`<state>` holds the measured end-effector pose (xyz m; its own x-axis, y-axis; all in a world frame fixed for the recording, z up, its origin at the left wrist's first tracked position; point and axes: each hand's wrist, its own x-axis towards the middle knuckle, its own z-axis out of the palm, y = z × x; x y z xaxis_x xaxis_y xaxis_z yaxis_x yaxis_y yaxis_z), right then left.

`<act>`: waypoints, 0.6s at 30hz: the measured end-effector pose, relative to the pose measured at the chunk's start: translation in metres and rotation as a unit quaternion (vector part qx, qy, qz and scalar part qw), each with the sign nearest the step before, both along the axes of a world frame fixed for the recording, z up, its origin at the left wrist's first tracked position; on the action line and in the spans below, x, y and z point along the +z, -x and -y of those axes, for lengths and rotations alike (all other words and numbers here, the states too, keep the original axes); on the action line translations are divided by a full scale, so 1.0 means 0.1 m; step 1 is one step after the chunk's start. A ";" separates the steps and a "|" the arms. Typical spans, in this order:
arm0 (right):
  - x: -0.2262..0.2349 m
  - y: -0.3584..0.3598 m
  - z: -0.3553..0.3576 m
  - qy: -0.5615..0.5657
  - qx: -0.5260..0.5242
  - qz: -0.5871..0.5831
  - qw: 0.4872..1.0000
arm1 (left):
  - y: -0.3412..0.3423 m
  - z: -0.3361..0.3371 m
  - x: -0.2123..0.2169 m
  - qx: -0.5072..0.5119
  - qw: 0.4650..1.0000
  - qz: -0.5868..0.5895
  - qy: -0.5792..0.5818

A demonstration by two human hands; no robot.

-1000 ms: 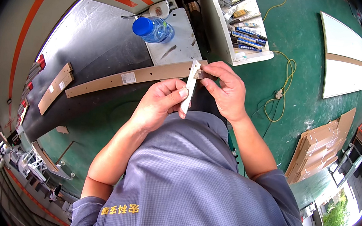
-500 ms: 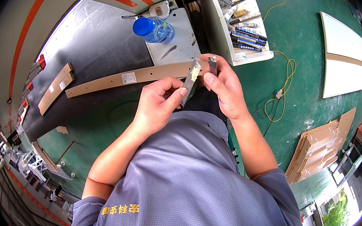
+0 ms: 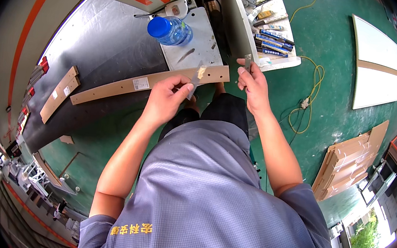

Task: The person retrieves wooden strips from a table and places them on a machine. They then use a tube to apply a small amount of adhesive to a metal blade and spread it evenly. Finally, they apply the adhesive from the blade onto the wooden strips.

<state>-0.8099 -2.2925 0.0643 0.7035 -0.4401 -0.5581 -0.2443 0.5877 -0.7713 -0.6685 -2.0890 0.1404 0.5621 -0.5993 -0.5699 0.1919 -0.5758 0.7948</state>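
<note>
My left hand (image 3: 164,102) pinches a flat metal scraper blade (image 3: 196,81) between thumb and fingers, its upper end smeared with pale yellow paste. Higher up and to the right, my right hand (image 3: 255,90) grips a shorter metal scraper blade (image 3: 247,61), which points upward. The two blades are apart. Just beyond my left hand lies a long curved brown board strip (image 3: 105,95) with drilled holes and a white label. A clear bottle with a blue cap (image 3: 159,27) stands on the white plate (image 3: 206,42) behind it.
At the top, a white cabinet top (image 3: 290,61) carries several markers and tools. A shorter brown strip (image 3: 60,94) lies left on the black surface. To the right, a yellow cable (image 3: 313,104), a white panel (image 3: 381,44) and stacked brown boards (image 3: 349,161) are on the green floor.
My hands have moved apart: the left went slightly left and down with its blade, the right moved a little to the right. Paste stays on the left blade.
</note>
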 end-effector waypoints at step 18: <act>-0.67 -0.20 -0.08 0.089 0.026 -0.100 0.991 | -0.03 -0.49 -1.02 -0.025 0.999 0.037 -0.024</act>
<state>-0.7904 -2.2850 -0.0026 0.6104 -0.5102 -0.6059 -0.4294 0.4297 -0.7943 -0.6654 -2.0397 0.0380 0.5734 -0.6005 -0.5573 0.1045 -0.6211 0.7767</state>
